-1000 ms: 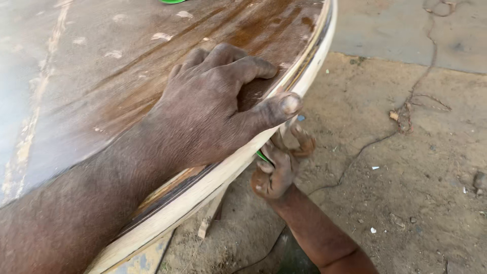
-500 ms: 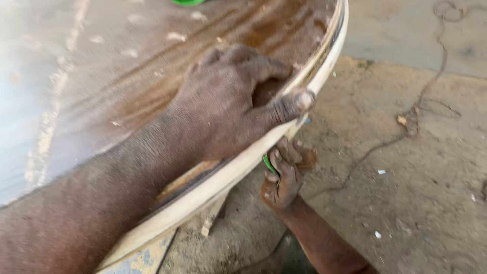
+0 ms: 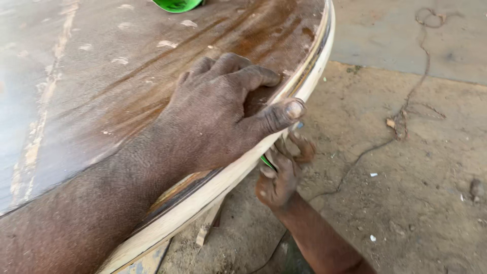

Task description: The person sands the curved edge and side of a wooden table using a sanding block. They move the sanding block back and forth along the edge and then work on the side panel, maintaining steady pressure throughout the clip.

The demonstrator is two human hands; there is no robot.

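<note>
My left hand (image 3: 218,116) lies on a round brown wooden tabletop (image 3: 101,76) near its edge. Its fingers are curled on the top and the thumb hooks over the pale edge strip (image 3: 317,71) that runs around the rim. Just below the rim, under that thumb, my right hand (image 3: 279,180) reaches up from beneath. It is closed on a small green object (image 3: 266,162) held against the underside of the strip. Most of that object is hidden by the fingers and the rim.
A bright green object (image 3: 177,4) sits on the tabletop at the frame's top edge. Below is a dusty dirt floor (image 3: 421,203) with a thin cord (image 3: 406,116) trailing across it and a pale wood scrap (image 3: 205,231) under the rim.
Both hands keep their places on the rim. The right hand's fingers have shifted a little under the strip, and the view has swayed slightly.
</note>
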